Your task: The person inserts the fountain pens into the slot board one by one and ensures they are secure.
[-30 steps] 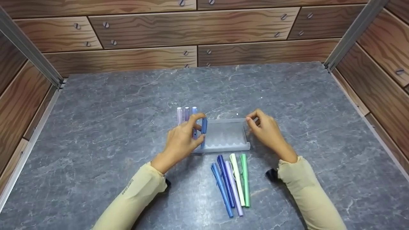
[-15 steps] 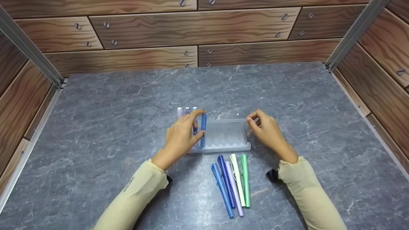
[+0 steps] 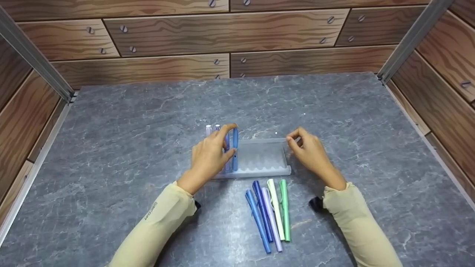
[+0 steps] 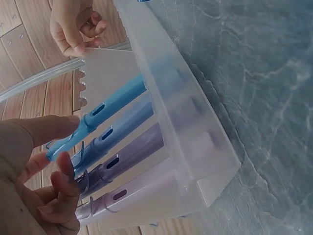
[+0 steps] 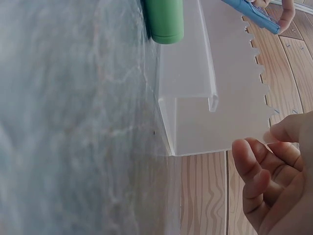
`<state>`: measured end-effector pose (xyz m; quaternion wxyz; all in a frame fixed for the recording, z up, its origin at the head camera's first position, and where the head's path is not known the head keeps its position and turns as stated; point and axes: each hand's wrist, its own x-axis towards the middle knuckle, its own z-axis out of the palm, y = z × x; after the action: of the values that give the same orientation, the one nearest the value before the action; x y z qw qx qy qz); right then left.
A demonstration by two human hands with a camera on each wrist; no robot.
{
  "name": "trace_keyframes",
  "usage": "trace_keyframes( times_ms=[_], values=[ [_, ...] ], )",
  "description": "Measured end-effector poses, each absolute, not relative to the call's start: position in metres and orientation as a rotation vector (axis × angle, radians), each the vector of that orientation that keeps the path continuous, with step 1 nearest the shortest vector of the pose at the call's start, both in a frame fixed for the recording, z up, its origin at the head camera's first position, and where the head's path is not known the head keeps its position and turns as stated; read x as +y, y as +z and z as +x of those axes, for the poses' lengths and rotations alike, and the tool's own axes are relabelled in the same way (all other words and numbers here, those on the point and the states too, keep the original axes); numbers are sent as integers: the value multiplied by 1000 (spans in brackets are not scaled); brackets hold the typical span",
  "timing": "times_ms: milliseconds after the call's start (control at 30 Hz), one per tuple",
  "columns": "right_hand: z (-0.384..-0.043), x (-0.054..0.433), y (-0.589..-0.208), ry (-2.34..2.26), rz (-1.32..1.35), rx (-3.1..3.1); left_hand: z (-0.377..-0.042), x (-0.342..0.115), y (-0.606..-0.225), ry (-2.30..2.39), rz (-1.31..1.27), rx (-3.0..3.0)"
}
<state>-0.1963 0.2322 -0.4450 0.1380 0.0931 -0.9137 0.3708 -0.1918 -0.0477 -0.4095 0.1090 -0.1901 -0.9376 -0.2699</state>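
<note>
With thumb and fingers my left hand (image 3: 207,154) holds the upper part of a light blue pen (image 4: 112,105), whose lower end sits behind the front lip of a frosted plastic pen stand (image 3: 261,154). Beside it in the stand lie a medium blue pen (image 4: 128,125), a dark purple pen (image 4: 132,152) and a pale lilac pen (image 4: 139,183); in the head view my hand partly covers them. At the stand's far right corner, my right hand (image 3: 310,150) pinches the edge of the plastic between thumb and fingertip, as the right wrist view (image 5: 279,171) also shows.
In front of the stand, on the grey marbled table (image 3: 111,148), lie a blue pen (image 3: 258,220), a dark blue pen (image 3: 262,211), a lilac pen (image 3: 272,218), a pale green pen (image 3: 276,209) and a green pen (image 3: 285,209). Wood-patterned panels (image 3: 222,33) surround the table.
The light blue pen has tipped back, its top end moving away from me and slightly left, with my left hand following. My right hand has stayed at the stand's corner.
</note>
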Motion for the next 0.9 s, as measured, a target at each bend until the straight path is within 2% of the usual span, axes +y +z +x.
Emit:
trace_keyframes(
  times_ms=[233,900],
  values=[
    [-195,232,-444,1071,277,-2641,-185,-51,-406,-859,-549,-2731],
    [-195,233,-445,1082,278,-2648,-139,-53,-414,-1005,-794,-2976]
  ],
)
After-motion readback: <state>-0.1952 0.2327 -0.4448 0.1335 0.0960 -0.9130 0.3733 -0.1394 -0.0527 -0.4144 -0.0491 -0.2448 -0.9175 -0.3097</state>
